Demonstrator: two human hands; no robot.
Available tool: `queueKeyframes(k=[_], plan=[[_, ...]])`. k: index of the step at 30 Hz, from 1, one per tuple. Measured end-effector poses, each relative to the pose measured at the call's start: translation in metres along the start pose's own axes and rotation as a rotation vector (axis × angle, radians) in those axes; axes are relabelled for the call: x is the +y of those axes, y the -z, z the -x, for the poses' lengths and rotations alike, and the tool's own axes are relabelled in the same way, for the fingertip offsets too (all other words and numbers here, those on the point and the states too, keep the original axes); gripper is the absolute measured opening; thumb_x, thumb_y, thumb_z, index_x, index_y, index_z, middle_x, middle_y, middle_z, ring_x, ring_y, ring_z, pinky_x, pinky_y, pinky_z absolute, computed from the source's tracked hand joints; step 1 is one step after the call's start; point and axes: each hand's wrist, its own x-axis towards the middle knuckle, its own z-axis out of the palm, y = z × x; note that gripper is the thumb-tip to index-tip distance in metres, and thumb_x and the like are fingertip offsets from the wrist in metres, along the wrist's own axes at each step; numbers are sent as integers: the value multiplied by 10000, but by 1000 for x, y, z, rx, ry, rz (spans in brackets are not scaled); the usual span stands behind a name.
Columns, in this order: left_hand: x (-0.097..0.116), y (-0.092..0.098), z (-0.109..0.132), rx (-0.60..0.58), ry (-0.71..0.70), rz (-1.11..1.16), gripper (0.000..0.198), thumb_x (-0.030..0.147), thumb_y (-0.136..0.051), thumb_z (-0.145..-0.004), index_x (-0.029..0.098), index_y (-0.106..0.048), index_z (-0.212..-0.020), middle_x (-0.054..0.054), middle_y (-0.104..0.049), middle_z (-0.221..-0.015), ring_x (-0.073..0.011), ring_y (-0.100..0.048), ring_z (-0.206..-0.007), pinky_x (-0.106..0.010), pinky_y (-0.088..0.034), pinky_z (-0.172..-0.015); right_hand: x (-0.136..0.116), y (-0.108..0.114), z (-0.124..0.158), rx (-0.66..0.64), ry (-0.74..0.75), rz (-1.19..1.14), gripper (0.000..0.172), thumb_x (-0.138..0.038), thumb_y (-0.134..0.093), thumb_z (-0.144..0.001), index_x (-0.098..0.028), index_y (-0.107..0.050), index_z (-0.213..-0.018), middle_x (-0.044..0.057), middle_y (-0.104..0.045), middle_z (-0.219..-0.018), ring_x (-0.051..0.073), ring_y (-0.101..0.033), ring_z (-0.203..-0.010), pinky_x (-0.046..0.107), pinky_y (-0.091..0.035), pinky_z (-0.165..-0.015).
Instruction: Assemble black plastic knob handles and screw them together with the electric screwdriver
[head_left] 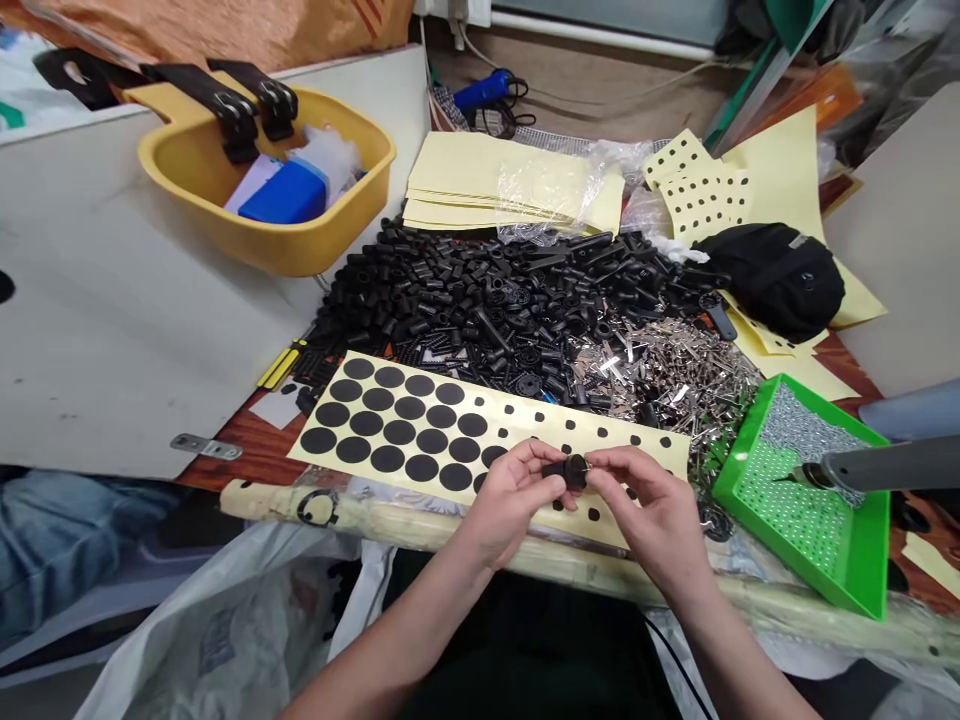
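Above the front edge of the bench, my left hand (pixel 514 500) is closed on a small black plastic part (pixel 568 471) with a round end. My right hand (pixel 649 510) pinches at that round end, where a thin, shiny metal piece (pixel 587 467) shows between the fingertips. Below both hands lies a cream backing sheet (pixel 517 435), with several black round stickers (pixel 399 432) on its left and small dark spots on its right. A heap of black plastic parts (pixel 480 290) lies behind it, with a pile of small metal clips (pixel 675 370) to the right.
A green tray (pixel 862 570) of small screws stands at right, under the tip of an electric screwdriver (pixel 877 468). A yellow bin (pixel 300 245) hangs at left. Cream sheets (pixel 465 180) and a black cap (pixel 776 280) lie at the back. A pale roll (pixel 420 525) runs along the front edge.
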Motion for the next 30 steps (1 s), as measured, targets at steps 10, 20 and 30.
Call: queueKeyframes(k=[10, 20, 30], plan=[[-4, 1, -2, 10, -5, -11, 312, 246, -768, -683, 118, -616, -924, -42, -667, -815, -120, -622, -616, -271, -482, -661, 2, -6, 5, -41, 120, 9, 162, -264, -695, -774, -216, -681, -928, 44, -676, -815, 171, -644, -706, 298, -564, -651], [-6, 1, 0, 67, -22, -15, 250, 178, -752, -653, 118, -598, -841, -38, -667, -787, -110, -612, -603, -265, -525, -624, 6, 0, -5, -143, 252, 85, 229, -270, -724, -772, -240, -721, -998, 47, -659, -860, 148, -601, -651, 315, -554, -655], [-11, -1, -2, 112, -49, -25, 214, 144, -741, -628, 126, -603, -790, -15, -652, -719, -98, -585, -580, -235, -496, -576, 11, -3, 1, -181, 210, 87, 246, -274, -681, -812, -220, -702, -1052, 50, -697, -849, 162, -645, -685, 304, -574, -656]])
